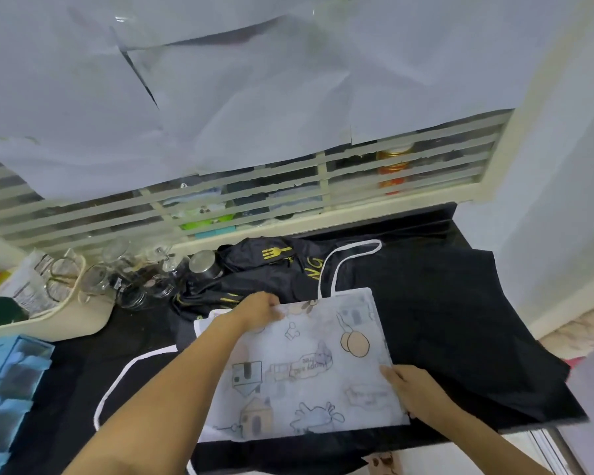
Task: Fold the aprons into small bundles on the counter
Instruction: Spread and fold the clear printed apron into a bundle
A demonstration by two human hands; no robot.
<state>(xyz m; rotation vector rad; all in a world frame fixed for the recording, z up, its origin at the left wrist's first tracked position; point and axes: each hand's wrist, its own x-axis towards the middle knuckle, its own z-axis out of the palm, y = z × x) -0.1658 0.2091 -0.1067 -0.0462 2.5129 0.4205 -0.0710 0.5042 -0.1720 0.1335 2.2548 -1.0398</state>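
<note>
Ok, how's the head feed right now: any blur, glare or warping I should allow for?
Head view: wide-angle warping bows the window slats; the whole frame is soft, glass jars smeared; drawings on the printed apron are readable; the black apron barely separates from the dark counter; no harsh glare.

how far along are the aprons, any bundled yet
Nothing is bundled yet. In hand: white printed apron, folded to a flat panel, left hand holding its far edge, right hand its right edge. Left: black apron with gold print lies crumpled behind it, black cloth spread beneath.
</note>
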